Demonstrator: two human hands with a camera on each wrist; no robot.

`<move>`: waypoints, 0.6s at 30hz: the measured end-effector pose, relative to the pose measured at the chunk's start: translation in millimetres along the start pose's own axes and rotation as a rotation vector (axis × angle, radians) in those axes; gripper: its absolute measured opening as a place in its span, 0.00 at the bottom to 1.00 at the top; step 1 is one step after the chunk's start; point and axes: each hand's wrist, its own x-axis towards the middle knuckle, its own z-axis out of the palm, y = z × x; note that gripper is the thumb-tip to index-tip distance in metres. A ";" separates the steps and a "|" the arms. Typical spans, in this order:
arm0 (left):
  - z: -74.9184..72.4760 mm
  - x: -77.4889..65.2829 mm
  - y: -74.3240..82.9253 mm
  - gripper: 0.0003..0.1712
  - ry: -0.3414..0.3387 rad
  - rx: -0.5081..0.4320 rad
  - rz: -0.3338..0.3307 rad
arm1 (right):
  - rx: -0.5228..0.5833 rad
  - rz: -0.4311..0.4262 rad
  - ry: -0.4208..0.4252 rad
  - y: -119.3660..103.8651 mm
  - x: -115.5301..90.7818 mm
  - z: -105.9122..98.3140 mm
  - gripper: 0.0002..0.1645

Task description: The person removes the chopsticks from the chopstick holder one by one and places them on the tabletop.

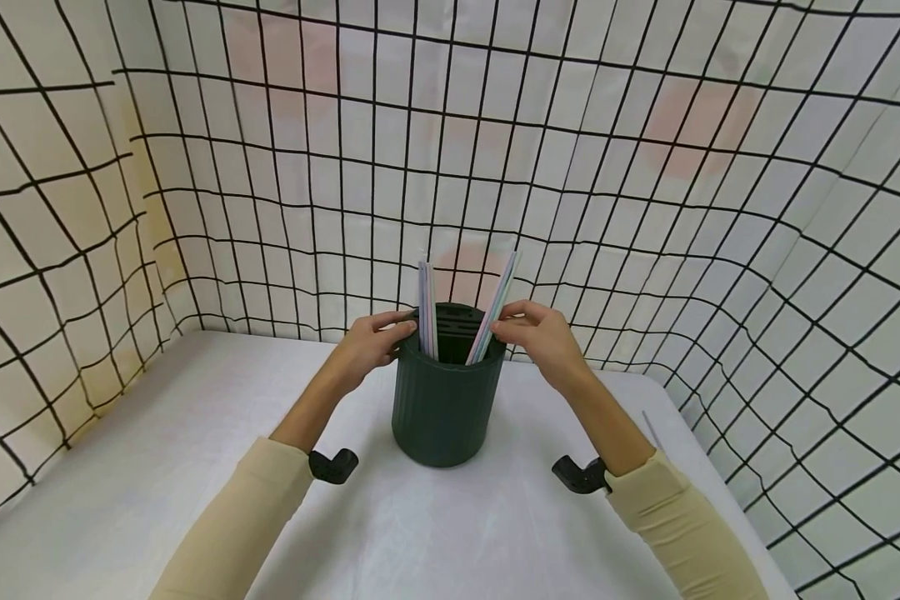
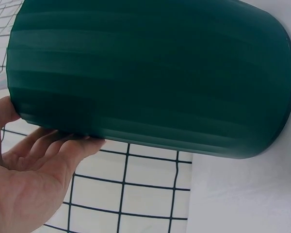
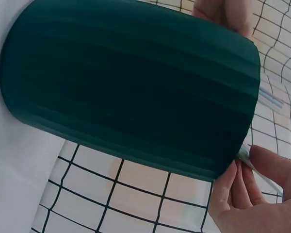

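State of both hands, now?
Left hand: closed, holding the green bin by its rim.
Right hand: at the rim, beside straws; grip can't be told.

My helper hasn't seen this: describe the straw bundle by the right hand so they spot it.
On the white table stands a green bin. Two bundles of straws rise from it. Pick the right bundle: it leans outward, while the left bundle stands nearly upright.

R grip (image 3: 262, 201) pinches straws (image 3: 244, 156) at rim of dk grn container (image 3: 131, 87); blk grid (image 3: 117, 180) behind.
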 end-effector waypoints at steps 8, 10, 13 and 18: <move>-0.4 -0.8 0.2 0.31 -0.002 -0.005 -0.001 | 0.023 0.019 0.036 -1.5 0.2 3.8 0.19; -0.2 -0.7 0.3 0.31 -0.004 -0.009 0.000 | 0.027 0.029 0.040 -2.9 0.0 3.1 0.20; -0.1 -0.6 0.3 0.31 -0.003 -0.005 0.002 | 0.023 0.034 0.045 -6.7 -0.5 0.8 0.20; -0.5 -0.7 0.3 0.31 -0.001 0.005 0.006 | 0.031 -0.001 0.047 -16.8 -0.2 -4.9 0.20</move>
